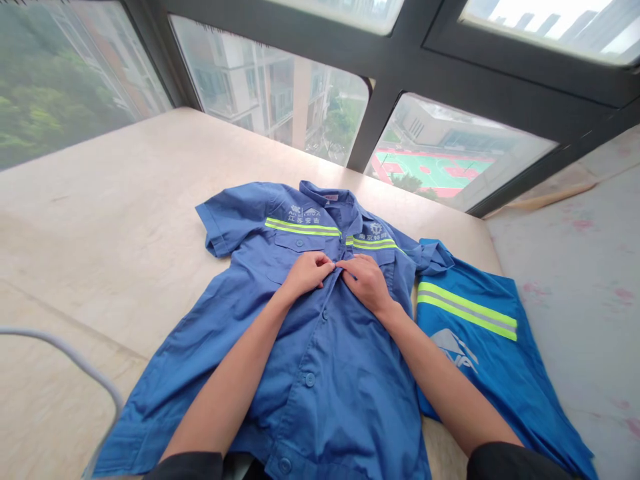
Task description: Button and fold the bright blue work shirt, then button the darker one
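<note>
A blue short-sleeved work shirt (350,373) lies spread front side up, collar toward the window, with yellow-green and grey reflective stripes across the chest. Both hands meet at its front placket, just below the stripes. My left hand (309,272) pinches the shirt's edge with thumb and forefinger. From the other side, my right hand (366,280) grips the placket, its fingertips almost touching the left ones. Whatever button sits between the fingers is hidden. Farther down the placket, several buttons show, among them a large round button (310,380).
Under the shirt's right sleeve lies a folded brighter blue garment (480,360) with a reflective stripe. A grey cable (65,347) curves over the pale ledge (100,200) at left. Dark window frames (300,40) border the back; a patterned wall (575,267) stands at right.
</note>
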Demonstrator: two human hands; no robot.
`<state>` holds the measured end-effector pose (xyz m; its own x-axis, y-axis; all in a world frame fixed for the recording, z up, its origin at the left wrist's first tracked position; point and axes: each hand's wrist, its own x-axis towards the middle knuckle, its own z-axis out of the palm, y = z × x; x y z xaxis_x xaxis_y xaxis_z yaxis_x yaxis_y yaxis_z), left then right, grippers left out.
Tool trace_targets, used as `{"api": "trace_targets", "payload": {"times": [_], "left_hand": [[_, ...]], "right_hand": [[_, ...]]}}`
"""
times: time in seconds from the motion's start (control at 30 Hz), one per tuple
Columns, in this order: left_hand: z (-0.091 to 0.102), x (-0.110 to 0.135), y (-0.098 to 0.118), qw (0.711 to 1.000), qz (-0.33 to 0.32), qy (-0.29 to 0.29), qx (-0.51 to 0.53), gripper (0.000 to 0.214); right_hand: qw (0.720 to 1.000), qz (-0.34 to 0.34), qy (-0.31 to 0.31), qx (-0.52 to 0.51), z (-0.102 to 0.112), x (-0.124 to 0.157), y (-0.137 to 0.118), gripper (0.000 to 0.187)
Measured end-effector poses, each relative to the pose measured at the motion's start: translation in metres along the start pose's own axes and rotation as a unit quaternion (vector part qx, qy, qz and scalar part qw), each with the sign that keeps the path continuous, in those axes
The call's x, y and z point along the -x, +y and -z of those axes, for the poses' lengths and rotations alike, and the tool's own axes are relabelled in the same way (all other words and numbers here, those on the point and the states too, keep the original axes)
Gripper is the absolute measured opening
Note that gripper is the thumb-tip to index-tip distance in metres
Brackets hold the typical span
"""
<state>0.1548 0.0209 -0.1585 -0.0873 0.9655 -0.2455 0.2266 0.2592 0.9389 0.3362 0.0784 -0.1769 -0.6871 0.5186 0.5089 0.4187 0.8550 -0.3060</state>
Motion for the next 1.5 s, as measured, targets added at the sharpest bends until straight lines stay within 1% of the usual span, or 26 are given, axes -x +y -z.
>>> {"api": "trace_targets", "payload": {"times": [0.07,0.17,0.37,0.6,0.73,0.83,1.0,1.1,1.17,1.23,1.3,1.4,1.5], "left_hand": [[-0.001,0.001,0.000,1.000,-0.008,0.012,0.007,0.019],[-0.001,0.002,0.001,1.000,-0.002,0.012,0.027,0.017],[0.003,0.004,0.007,0.998,0.023,-0.009,0.056,0.018],[0.005,0.005,0.008,0.995,0.031,-0.026,0.095,0.017],[0.006,0.005,0.009,0.994,0.034,-0.040,0.097,0.017],[0.004,0.004,0.008,0.995,0.038,-0.030,0.083,0.018],[0.000,0.006,0.005,0.999,0.034,-0.012,0.038,0.021],[-0.001,0.011,0.005,0.999,-0.011,0.001,-0.039,0.026],[-0.003,0.015,0.007,0.993,-0.059,0.027,-0.100,0.030],[-0.005,0.017,0.008,0.988,-0.079,0.053,-0.120,0.031],[-0.006,0.016,0.008,0.992,-0.059,0.055,-0.092,0.031],[-0.005,0.013,0.006,0.999,-0.007,0.033,-0.029,0.033],[-0.002,0.011,0.006,0.999,0.028,0.015,0.035,0.026]], "right_hand": [[1.000,0.006,-0.004,0.007,0.000,-0.001,0.002,0.024],[1.000,0.016,0.000,0.019,0.002,-0.002,0.005,0.026],[0.999,0.044,0.021,0.008,0.002,-0.001,0.005,0.027],[0.996,0.076,0.047,-0.020,0.000,-0.001,0.005,0.027],[0.995,0.083,0.047,-0.034,-0.002,-0.002,0.005,0.027],[0.996,0.074,0.045,-0.032,-0.003,-0.001,0.004,0.026],[0.999,0.028,0.032,-0.028,-0.005,0.001,0.001,0.024],[0.999,0.014,0.013,-0.037,-0.005,0.000,0.001,0.025],[0.999,0.008,0.007,-0.047,-0.005,0.000,0.001,0.027],[0.998,0.001,0.005,-0.059,-0.006,-0.001,0.002,0.025],[0.997,-0.005,0.004,-0.073,-0.007,-0.001,0.004,0.023],[0.996,-0.016,0.005,-0.091,-0.007,0.000,0.006,0.022],[0.994,-0.023,-0.003,-0.104,-0.005,-0.001,0.006,0.024]]}}
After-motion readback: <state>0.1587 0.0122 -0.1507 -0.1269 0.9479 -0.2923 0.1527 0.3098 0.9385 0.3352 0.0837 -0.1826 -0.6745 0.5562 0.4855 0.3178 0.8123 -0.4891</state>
